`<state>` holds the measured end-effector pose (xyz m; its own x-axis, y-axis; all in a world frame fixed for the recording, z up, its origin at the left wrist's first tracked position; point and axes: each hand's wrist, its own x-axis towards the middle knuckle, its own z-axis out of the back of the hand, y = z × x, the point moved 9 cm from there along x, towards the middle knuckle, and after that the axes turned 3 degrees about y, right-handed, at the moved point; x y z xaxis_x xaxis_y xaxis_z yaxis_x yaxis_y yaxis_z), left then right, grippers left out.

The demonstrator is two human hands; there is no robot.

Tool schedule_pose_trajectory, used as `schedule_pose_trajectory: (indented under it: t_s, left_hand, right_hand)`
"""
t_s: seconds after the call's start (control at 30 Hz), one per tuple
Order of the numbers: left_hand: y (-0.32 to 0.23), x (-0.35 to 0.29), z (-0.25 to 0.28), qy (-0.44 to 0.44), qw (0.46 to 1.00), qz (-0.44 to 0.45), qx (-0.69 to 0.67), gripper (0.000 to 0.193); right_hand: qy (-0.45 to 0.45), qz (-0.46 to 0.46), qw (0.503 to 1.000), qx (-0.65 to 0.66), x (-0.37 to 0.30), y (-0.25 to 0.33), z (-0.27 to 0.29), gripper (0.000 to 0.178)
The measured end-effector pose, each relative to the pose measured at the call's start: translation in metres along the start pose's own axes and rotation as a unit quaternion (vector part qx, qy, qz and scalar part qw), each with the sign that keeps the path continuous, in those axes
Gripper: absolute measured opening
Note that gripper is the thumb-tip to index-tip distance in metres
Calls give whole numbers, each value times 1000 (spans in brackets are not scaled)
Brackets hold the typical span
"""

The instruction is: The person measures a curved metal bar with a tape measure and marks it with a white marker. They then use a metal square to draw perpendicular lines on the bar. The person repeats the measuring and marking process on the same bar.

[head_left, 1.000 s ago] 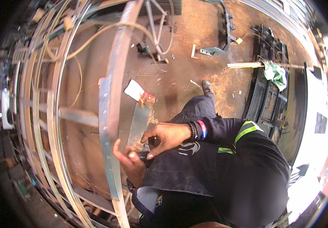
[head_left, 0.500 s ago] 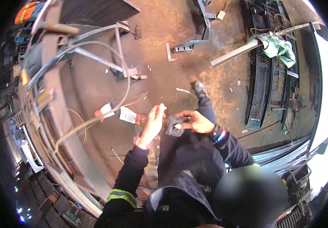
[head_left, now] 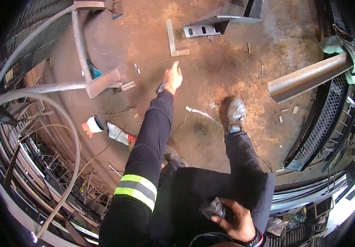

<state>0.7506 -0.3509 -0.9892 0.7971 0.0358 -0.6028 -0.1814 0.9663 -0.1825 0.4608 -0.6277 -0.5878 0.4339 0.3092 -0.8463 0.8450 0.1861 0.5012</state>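
Head view: my two hands are far apart now. Half a second ago they were close together in front of me, right by a small dark, crinkly bundle (head_left: pixel 211 208). Now my left hand (head_left: pixel 172 77) is way out over the floor, and my right hand (head_left: pixel 239 222) is back low over my lap with the bundle. So I think just one hand is minding the bundle, and my left hand is not helping with it.

My right fingers are curled round the bundle, with the thumb on the near side. On my left hand, one finger points out, toward an L-shaped strip (head_left: pixel 170 38) on the floor. I can't tell if the other fingers are tucked in tight or hold some little thing, because the back of my hand hides them.

The bundle is shiny and wrinkly, so it may be a little bag, but I can't see what is inside. Low on the right there is some clear crumpled plastic (head_left: pixel 276 227), and I can't tell if it holds anything.

Past the strip, to the right, is a metal plate with holes (head_left: pixel 197 31). My right boot (head_left: pixel 236 112) is flat on the floor. Left of my sleeve are two work gloves (head_left: pixel 93 124), lying near each other, both with red on them.
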Motion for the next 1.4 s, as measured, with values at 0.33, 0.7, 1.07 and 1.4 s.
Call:
schedule_pose_trajectory:
  t_s: [0.33, 0.7, 1.07, 1.4]
  left_hand:
    - [-23, 54, -13, -99, 970, -185, 119, 24]
    - [46, 28, -30, -168, 978, 109, -52, 70]
    - [40, 59, -70, -45, 950, 179, -253, 59]
    - [104, -115, -74, 35, 841, 206, -499, 58]
  right_hand:
    - [-48, 23, 998, 33, 11, 29, 28, 54]
    - [-47, 34, 997, 46, 16, 36, 10, 54]
    - [-56, -8, 998, -2, 14, 34, 3, 55]
    - [-7, -14, 997, 76, 20, 28, 3, 51]
